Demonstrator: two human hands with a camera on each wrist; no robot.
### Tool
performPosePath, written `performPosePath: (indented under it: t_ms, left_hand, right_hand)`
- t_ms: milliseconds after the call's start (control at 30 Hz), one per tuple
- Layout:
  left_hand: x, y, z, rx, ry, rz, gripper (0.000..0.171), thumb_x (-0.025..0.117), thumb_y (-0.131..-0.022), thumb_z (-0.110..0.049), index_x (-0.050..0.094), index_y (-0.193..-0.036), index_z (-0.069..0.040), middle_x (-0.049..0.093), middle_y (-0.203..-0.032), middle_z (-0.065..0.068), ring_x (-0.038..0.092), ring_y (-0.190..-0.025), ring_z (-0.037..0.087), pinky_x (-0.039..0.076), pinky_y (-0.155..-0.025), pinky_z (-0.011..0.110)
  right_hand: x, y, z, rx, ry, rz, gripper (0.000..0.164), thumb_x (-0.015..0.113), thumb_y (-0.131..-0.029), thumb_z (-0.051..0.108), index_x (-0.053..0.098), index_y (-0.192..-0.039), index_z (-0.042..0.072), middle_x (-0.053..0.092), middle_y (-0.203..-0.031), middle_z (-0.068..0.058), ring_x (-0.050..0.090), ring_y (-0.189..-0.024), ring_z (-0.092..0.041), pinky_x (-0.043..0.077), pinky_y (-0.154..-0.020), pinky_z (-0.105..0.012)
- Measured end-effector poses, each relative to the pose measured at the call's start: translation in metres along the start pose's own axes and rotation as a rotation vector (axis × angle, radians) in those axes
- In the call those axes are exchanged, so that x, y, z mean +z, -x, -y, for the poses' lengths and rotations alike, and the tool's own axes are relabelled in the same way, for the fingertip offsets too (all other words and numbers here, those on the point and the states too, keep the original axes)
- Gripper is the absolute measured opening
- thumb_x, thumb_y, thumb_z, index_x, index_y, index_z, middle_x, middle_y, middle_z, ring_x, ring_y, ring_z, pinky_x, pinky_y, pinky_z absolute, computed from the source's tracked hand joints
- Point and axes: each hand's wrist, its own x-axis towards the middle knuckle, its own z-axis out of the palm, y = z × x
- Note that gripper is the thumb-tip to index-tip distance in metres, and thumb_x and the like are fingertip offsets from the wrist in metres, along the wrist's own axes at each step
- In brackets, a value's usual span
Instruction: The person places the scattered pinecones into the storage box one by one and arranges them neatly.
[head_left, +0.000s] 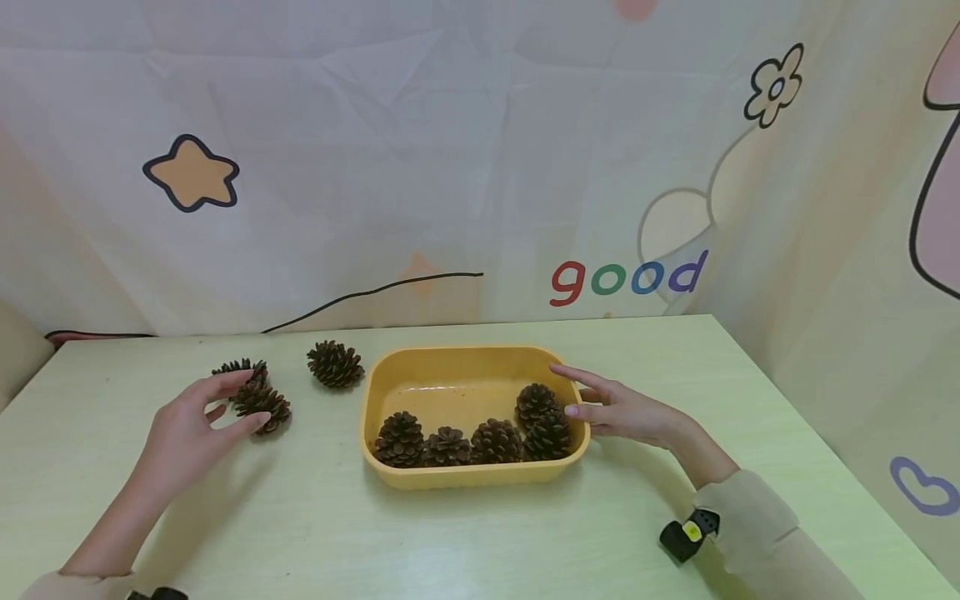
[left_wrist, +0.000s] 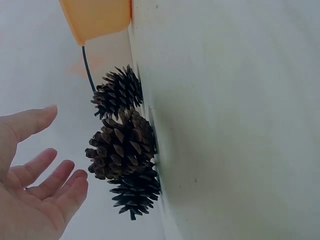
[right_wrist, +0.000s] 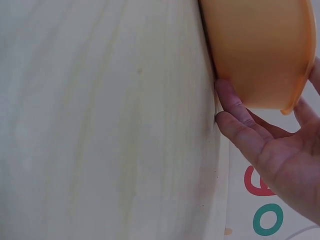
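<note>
My left hand (head_left: 187,425) is held over two brown pine cones at the left of the table, thumb and fingers spread apart. The nearer pine cone (head_left: 262,407) partly covers the farther pine cone (head_left: 238,367). In the left wrist view a gap separates the left hand (left_wrist: 42,187) from the front pine cone (left_wrist: 122,145). A yellow plastic basin (head_left: 468,477) stands mid-table with several pine cones (head_left: 497,442) along its near and right sides. My right hand (head_left: 626,410) holds the basin's right end, with some fingers over the rim and others against the outer wall (right_wrist: 255,55).
Another pine cone (head_left: 335,365) lies on the table between the left hand's pair and the basin. Behind the pale green table (head_left: 315,533) hangs a printed curtain (head_left: 450,167), which also runs down the right side.
</note>
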Motion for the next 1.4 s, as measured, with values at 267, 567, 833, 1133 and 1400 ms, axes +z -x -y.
performPosePath:
  t_ms: [267, 567, 833, 1133, 1400]
  left_hand:
    - [-0.006, -0.006, 0.01, -0.092, 0.021, 0.072, 0.064, 0.065, -0.084, -0.032, 0.042, -0.132, 0.003, 0.048, -0.124, 0.029, 0.046, -0.112, 0.042, 0.044, -0.088, 0.045]
    - [-0.007, -0.013, 0.017, -0.177, -0.032, 0.185, 0.068, 0.062, -0.085, -0.037, 0.039, -0.132, 0.006, 0.043, -0.129, 0.03, 0.046, -0.111, 0.047, 0.046, -0.081, 0.053]
    - [-0.006, -0.018, 0.022, -0.255, -0.033, 0.249, 0.075, 0.06, -0.085, -0.045, 0.035, -0.133, 0.007, 0.044, -0.126, 0.031, 0.046, -0.111, 0.046, 0.046, -0.078, 0.052]
    - [-0.003, -0.024, 0.025, -0.284, -0.053, 0.31, 0.079, 0.058, -0.084, -0.05, 0.035, -0.13, 0.01, 0.044, -0.122, 0.035, 0.043, -0.107, 0.05, 0.045, -0.078, 0.053]
    - [0.0, -0.029, 0.024, -0.298, -0.042, 0.346, 0.079, 0.058, -0.085, -0.047, 0.032, -0.129, 0.013, 0.044, -0.12, 0.035, 0.043, -0.106, 0.05, 0.044, -0.08, 0.054]
  right_hand:
    - [0.0, -0.001, 0.0, 0.004, -0.007, 0.002, 0.07, 0.058, -0.089, 0.031, 0.019, -0.147, 0.023, 0.006, -0.151, -0.015, 0.016, -0.133, -0.045, 0.042, -0.094, -0.047]
    - [0.0, 0.0, -0.001, 0.003, 0.007, -0.004, 0.07, 0.058, -0.089, 0.032, 0.019, -0.147, 0.024, 0.005, -0.152, -0.013, 0.015, -0.133, -0.045, 0.041, -0.095, -0.047]
    - [-0.001, -0.002, -0.002, 0.004, 0.015, -0.003, 0.069, 0.058, -0.089, 0.033, 0.02, -0.146, 0.025, 0.006, -0.152, -0.012, 0.015, -0.133, -0.045, 0.042, -0.094, -0.047]
    - [0.0, 0.0, 0.0, 0.012, 0.021, -0.02, 0.071, 0.059, -0.087, 0.035, 0.02, -0.146, 0.025, 0.006, -0.152, -0.012, 0.014, -0.133, -0.045, 0.041, -0.095, -0.046]
    - [0.0, 0.0, -0.001, 0.008, 0.012, -0.017, 0.071, 0.059, -0.088, 0.034, 0.02, -0.146, 0.025, 0.006, -0.152, -0.012, 0.014, -0.134, -0.045, 0.041, -0.095, -0.046]
